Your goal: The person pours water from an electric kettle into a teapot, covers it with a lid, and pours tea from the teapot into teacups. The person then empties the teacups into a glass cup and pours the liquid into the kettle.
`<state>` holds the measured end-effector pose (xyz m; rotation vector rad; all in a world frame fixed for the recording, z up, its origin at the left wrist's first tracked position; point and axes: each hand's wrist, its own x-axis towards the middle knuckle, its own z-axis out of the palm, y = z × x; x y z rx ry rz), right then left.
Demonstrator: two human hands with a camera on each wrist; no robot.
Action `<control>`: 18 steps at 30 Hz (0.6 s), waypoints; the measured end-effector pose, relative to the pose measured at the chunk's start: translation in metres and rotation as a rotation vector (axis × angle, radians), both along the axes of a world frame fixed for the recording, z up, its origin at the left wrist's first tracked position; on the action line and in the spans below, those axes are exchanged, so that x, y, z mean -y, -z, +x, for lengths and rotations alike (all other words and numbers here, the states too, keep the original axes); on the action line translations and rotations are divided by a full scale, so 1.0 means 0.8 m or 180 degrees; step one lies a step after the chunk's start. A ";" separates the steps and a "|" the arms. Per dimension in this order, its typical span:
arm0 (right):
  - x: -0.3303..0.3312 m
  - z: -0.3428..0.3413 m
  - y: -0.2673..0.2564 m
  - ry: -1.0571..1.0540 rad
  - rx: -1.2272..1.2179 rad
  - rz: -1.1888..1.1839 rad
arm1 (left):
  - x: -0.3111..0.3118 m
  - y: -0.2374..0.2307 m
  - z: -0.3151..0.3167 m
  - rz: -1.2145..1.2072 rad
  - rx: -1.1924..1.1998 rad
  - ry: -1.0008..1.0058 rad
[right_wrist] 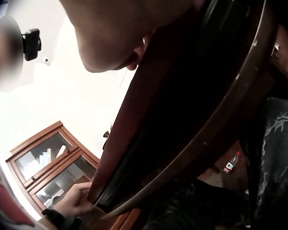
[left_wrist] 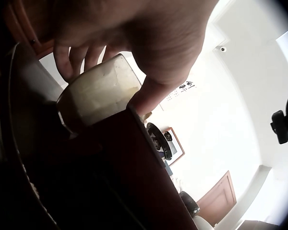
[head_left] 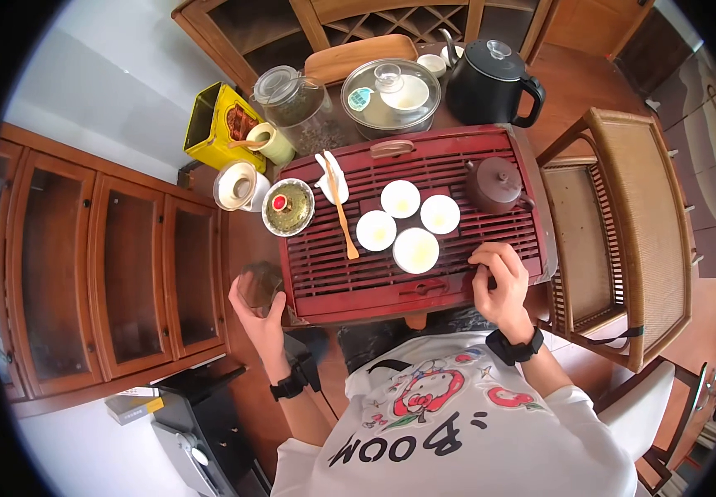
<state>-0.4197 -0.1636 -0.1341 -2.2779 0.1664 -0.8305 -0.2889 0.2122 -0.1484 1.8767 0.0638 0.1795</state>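
At the left front corner of the red slatted tea tray [head_left: 349, 311], my left hand [head_left: 260, 323] holds a clear glass vessel [head_left: 262, 283]. The left wrist view shows the left hand [left_wrist: 129, 43] with its thumb on the near side of the glass [left_wrist: 103, 91] and several fingers around the far side. My right hand [head_left: 500, 286] rests on the tray's front right part, fingers loosely bent, holding nothing. Several white cups [head_left: 416, 251] with pale yellow liquid stand grouped on the slats, left of the right hand. Behind that hand sits a brown teapot [head_left: 494, 184].
A wooden stick [head_left: 341, 207] lies on the tray beside a white cloth [head_left: 331, 178]. A lidded bowl [head_left: 288, 207] is at the left edge. Behind stand a yellow tin [head_left: 229, 128], a glass jar [head_left: 296, 103], a lidded pot [head_left: 391, 95] and a black kettle [head_left: 486, 83].
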 end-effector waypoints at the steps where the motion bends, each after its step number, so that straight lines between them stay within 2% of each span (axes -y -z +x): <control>1: 0.000 0.000 0.000 -0.0018 -0.0001 -0.0006 | -0.002 0.003 0.000 -0.0090 -0.0017 0.0063; 6: 0.000 -0.003 -0.002 -0.0043 0.0064 0.0022 | 0.002 -0.002 -0.011 -0.0455 -0.0088 0.0129; 8: 0.001 -0.005 -0.004 -0.0052 0.0060 0.0087 | 0.005 -0.012 -0.020 -0.0044 -0.0167 -0.0017; 14: 0.013 -0.009 -0.015 -0.0169 0.0187 0.0399 | -0.009 -0.015 -0.052 0.0130 -0.0235 -0.0078; 18: 0.033 -0.021 -0.026 0.0116 0.0105 0.0308 | -0.023 -0.015 -0.075 0.0308 -0.0443 -0.0097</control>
